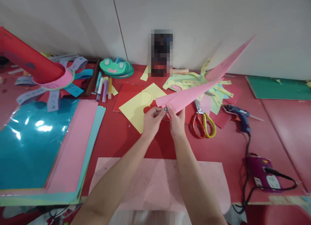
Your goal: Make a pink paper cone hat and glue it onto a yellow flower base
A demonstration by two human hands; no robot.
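Both hands (164, 119) pinching folded pink paper (186, 97), red-and-yellow-handled scissors (202, 120) at four o'clock on the tabletop (121, 147).

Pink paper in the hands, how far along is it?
Looks done: the green frog, with eyes and a mouth, and the red tube, with a pink band round its end. In hand: the pink paper, folded over, its near end pinched by the left hand and right hand. Maybe left: its far end, which spreads loose. I can't tell what else.
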